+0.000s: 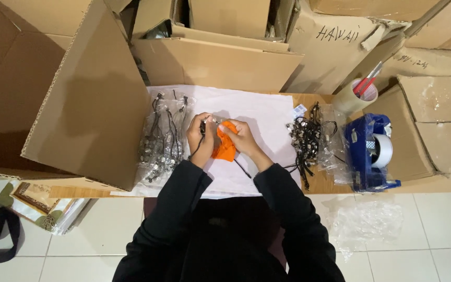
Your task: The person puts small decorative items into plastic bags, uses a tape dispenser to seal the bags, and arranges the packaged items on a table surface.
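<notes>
Head view shows an orange cloth (226, 148) held over the white sheet (267, 112) at mid-bench, pinched by the right hand (241, 136), while the left hand (200, 134) grips a black cord piece (203, 127). Keeping both close together seems wise; bagged pieces (160, 138) lie left, a loose pile (306, 138) right.

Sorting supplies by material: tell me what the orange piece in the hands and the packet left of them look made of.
Orange piece: seemingly soft matte cloth, since it creases between left hand and right hand. Packet: clear glossy plastic film, likely, since it glints and shows dark cords inside.
</notes>
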